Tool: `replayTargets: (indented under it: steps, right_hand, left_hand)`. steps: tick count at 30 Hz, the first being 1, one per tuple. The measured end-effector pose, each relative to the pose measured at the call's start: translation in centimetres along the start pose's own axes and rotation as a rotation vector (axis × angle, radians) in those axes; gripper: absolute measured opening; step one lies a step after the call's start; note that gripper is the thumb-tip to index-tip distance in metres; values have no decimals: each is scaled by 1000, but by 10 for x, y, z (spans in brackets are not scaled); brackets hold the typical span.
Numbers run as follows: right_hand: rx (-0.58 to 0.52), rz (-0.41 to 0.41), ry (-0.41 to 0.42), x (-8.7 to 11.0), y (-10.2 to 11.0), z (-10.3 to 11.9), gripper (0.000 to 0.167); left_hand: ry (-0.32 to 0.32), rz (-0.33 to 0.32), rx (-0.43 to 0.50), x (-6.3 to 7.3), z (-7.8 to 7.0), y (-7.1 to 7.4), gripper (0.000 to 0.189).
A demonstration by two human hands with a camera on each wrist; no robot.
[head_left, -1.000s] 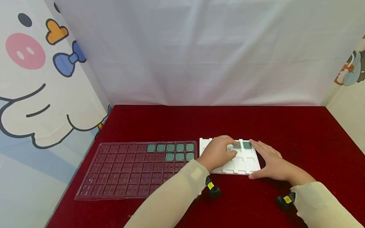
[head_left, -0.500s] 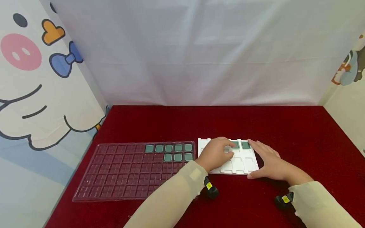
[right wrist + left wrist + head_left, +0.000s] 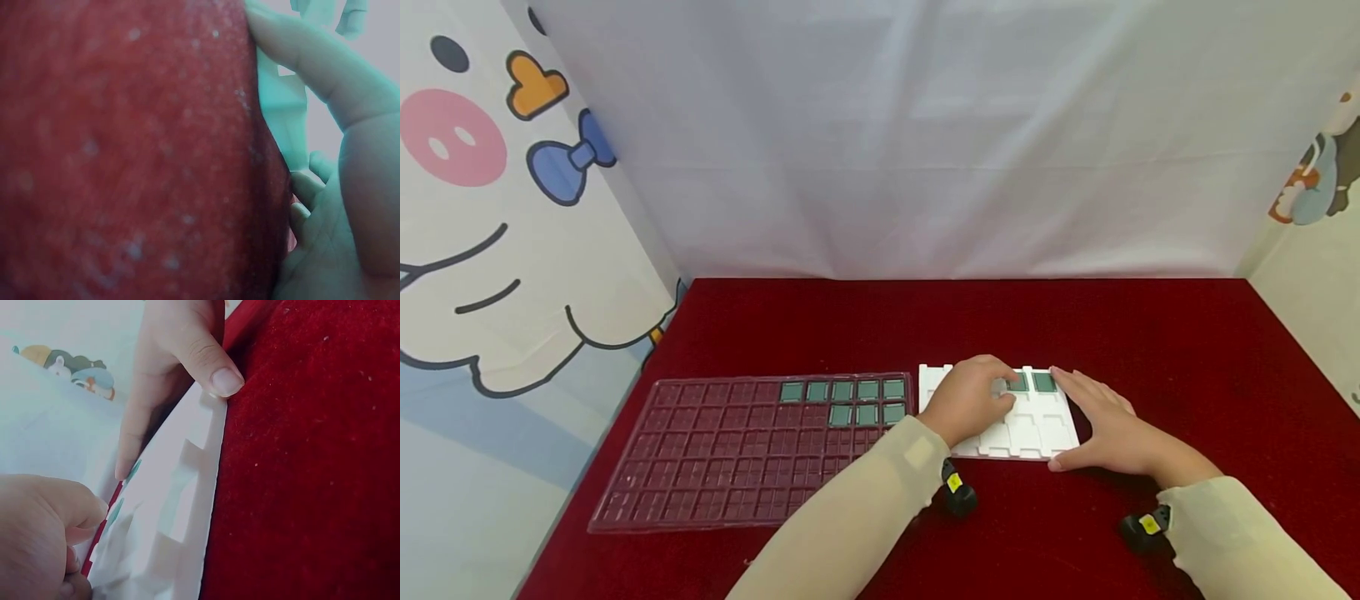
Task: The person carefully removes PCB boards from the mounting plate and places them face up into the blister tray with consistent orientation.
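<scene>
My left hand point(image 3: 970, 400) reaches over a white compartment tray point(image 3: 1037, 429), index finger and thumb bent beside a small green square chip point(image 3: 1017, 382) in the far row. Whether they pinch this chip is hard to tell. Another green chip point(image 3: 1044, 382) lies in the far right corner slot. My right hand point(image 3: 1108, 425) rests along the tray's right edge with fingers extended, its thumb at the near corner and index fingertip at the far corner. The left wrist view shows that thumb point(image 3: 226, 381) on the tray's corner; the left fingers point(image 3: 75, 512) are curled at the far edge.
Left of the white tray lies a clear plastic tray point(image 3: 722, 450) with many compartments; several green chips point(image 3: 867, 390) fill its far right part. Both trays lie on a red cloth point(image 3: 1000, 325). A white curtain point(image 3: 955, 150) hangs behind the table.
The head view has shifted slightly, so everything appears a little further left. Both hands keep nearly the same places on the white tray, and the chips lie as before.
</scene>
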State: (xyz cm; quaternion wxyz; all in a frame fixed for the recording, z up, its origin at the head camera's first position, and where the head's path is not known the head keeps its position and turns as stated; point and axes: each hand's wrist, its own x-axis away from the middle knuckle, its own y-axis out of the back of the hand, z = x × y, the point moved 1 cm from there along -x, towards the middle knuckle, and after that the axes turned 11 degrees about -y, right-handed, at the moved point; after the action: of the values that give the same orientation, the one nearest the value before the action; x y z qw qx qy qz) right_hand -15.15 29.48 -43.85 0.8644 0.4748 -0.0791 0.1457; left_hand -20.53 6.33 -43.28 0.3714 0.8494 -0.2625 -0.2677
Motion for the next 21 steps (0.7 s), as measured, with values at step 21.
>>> replayTargets:
  steps: [21]
  right_hand:
    - [-1, -2, 2, 1, 0, -1, 128]
  left_hand:
    - [39, 4, -92, -17, 1, -11, 23]
